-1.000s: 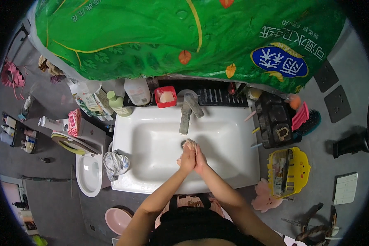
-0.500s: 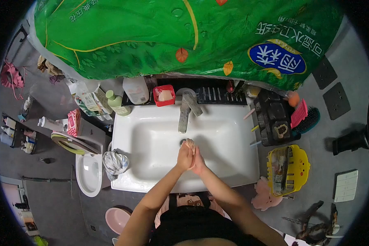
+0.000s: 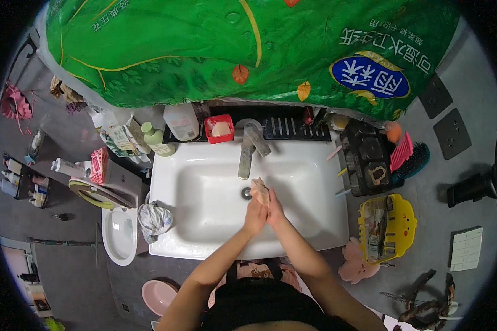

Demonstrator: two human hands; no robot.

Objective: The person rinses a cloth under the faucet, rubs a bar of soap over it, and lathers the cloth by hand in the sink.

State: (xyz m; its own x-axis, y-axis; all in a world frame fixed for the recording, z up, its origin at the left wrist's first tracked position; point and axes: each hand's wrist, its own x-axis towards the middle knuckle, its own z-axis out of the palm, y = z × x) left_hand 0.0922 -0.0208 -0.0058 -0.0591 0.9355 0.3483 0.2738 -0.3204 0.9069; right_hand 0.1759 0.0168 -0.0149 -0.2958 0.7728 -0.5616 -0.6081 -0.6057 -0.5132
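Note:
My left hand (image 3: pixel 255 215) and my right hand (image 3: pixel 274 209) are pressed together over the white sink basin (image 3: pixel 204 193), just below the metal faucet (image 3: pixel 249 148). Between the fingertips sits a pale, peach-coloured lump (image 3: pixel 259 189), probably a bar of soap. Both hands close around it. The drain (image 3: pixel 246 192) lies right beside the fingertips. Both forearms come up from the lower edge.
A red soap dish (image 3: pixel 220 128), a white bottle (image 3: pixel 181 121) and a green bottle (image 3: pixel 157 140) stand behind the sink. A toilet (image 3: pixel 119 234) is at left, a crumpled cloth (image 3: pixel 153 218) on the sink's left rim. A yellow basket (image 3: pixel 386 226) and brushes (image 3: pixel 406 157) lie at right.
My hands stay together over the basin and shift slightly against each other, the lump showing more at the fingertips now. Nothing else has moved.

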